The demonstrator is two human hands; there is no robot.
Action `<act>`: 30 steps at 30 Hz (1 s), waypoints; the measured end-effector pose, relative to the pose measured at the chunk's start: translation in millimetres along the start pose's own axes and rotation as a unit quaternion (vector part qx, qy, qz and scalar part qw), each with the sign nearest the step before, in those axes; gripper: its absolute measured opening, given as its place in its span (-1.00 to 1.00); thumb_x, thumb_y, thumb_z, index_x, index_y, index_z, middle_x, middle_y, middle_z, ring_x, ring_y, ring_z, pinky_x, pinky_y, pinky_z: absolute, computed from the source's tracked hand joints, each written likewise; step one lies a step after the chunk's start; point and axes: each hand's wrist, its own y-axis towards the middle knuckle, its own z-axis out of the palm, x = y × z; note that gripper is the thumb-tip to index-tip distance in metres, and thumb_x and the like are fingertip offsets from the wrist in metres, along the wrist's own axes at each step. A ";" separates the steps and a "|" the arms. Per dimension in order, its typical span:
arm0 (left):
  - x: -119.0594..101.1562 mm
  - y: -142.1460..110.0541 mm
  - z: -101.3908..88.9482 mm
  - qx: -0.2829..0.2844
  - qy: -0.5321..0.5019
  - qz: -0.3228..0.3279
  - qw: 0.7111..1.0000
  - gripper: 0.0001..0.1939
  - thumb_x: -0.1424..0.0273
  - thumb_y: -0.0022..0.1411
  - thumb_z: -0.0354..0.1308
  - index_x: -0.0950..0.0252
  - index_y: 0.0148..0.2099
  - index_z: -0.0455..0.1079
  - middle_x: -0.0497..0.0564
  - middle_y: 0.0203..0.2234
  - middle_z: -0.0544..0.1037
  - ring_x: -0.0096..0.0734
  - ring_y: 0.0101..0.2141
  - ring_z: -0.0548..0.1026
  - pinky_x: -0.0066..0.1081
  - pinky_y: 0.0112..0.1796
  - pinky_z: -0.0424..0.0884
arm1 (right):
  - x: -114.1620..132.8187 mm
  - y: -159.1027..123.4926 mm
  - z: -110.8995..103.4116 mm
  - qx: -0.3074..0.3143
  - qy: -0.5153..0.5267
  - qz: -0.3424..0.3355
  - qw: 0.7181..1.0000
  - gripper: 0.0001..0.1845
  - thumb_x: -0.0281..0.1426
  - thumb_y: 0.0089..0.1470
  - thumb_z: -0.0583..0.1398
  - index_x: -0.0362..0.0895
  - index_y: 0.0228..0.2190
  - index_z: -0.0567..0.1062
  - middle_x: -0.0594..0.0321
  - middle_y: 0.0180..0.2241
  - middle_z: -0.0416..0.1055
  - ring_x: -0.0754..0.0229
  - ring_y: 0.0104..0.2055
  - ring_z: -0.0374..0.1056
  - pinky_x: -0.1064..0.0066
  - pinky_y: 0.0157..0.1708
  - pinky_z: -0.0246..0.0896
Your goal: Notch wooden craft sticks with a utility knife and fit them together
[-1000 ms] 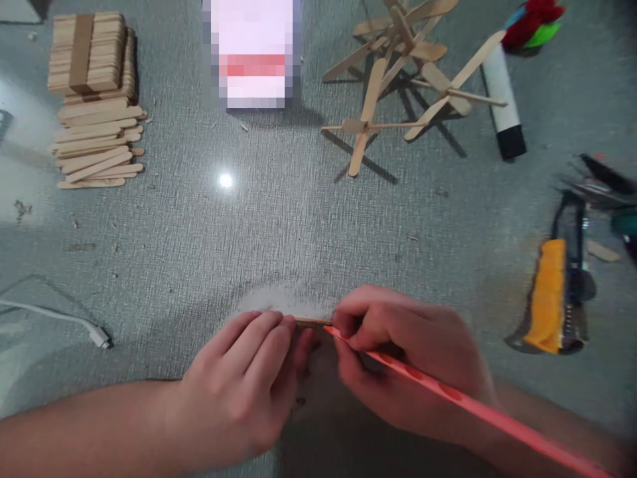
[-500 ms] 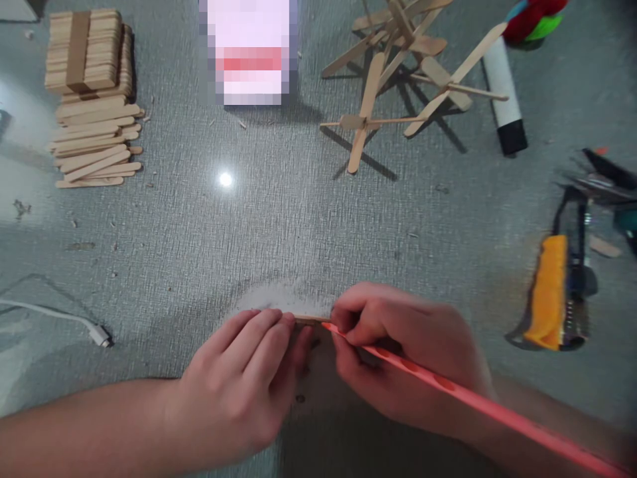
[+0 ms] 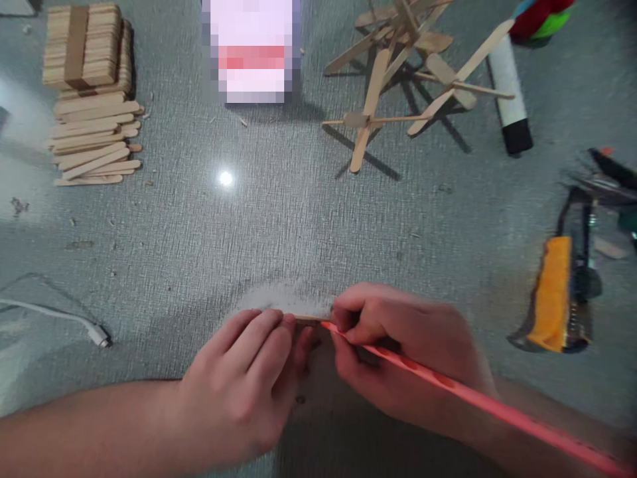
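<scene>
My left hand (image 3: pixel 243 378) lies low in the middle of the head view, fingers pressed together on a small wooden stick (image 3: pixel 307 320) that is mostly hidden under them. My right hand (image 3: pixel 403 358) is closed around a long red pencil (image 3: pixel 472 401), whose tip touches the stick's exposed end between the two hands. The pencil's shaft runs off toward the bottom right corner. Both hands rest on the grey textured surface (image 3: pixel 279 219), with a pale scuffed patch (image 3: pixel 286 300) just beyond the fingertips.
Piles of craft sticks (image 3: pixel 89 99) sit at the far left. A stick-built structure (image 3: pixel 398 73) stands at the top right beside a white marker with a black cap (image 3: pixel 510 99). A yellow-handled tool (image 3: pixel 552 295) lies right, a white cable (image 3: pixel 60 318) left, a blurred box (image 3: pixel 251 50) top centre.
The hands and pencil hold almost the same place; only the view has shifted slightly.
</scene>
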 end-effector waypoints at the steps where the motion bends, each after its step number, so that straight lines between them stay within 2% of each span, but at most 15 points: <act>1: -0.2 0.5 0.3 -0.001 -0.002 -0.002 1.000 -0.80 0.54 0.39 0.17 0.50 -0.02 0.56 0.14 -0.18 0.66 -0.13 -0.14 0.62 -0.14 -0.16 0.62 | -0.2 0.5 0.2 -0.004 -0.004 -0.004 1.000 -0.74 -0.58 0.09 0.19 -0.04 -0.44 0.21 0.40 -0.45 0.44 0.40 -0.52 0.33 0.53 -0.54 0.19; 13: -2.7 9.7 2.8 -0.025 -0.056 -0.058 0.996 -0.85 0.56 0.39 0.14 0.49 -0.13 0.55 0.04 -0.30 0.66 -0.28 -0.27 0.61 -0.21 -0.20 0.58 | 0.9 4.8 2.9 0.005 -0.006 -0.005 1.000 -0.72 -0.60 0.04 0.20 -0.06 -0.45 0.19 0.44 -0.46 0.44 0.45 -0.50 0.34 0.62 -0.49 0.20; 21: -1.8 8.5 2.4 -0.012 -0.045 -0.052 0.998 -0.82 0.55 0.40 0.12 0.45 -0.17 0.57 0.02 -0.29 0.68 -0.29 -0.25 0.62 -0.23 -0.17 0.56 | -1.7 5.6 3.9 0.009 -0.012 -0.009 1.000 -0.73 -0.58 0.05 0.22 -0.06 -0.45 0.22 0.44 -0.47 0.44 0.45 -0.50 0.36 0.61 -0.49 0.19; 30: -2.7 7.1 2.2 -0.021 -0.054 -0.061 0.996 -0.87 0.57 0.39 0.14 0.50 -0.13 0.52 0.06 -0.27 0.66 -0.28 -0.24 0.61 -0.21 -0.17 0.55 | 1.3 7.6 2.5 0.010 -0.007 0.001 1.000 -0.72 -0.58 0.05 0.21 -0.04 -0.47 0.21 0.42 -0.47 0.45 0.38 -0.51 0.37 0.53 -0.52 0.22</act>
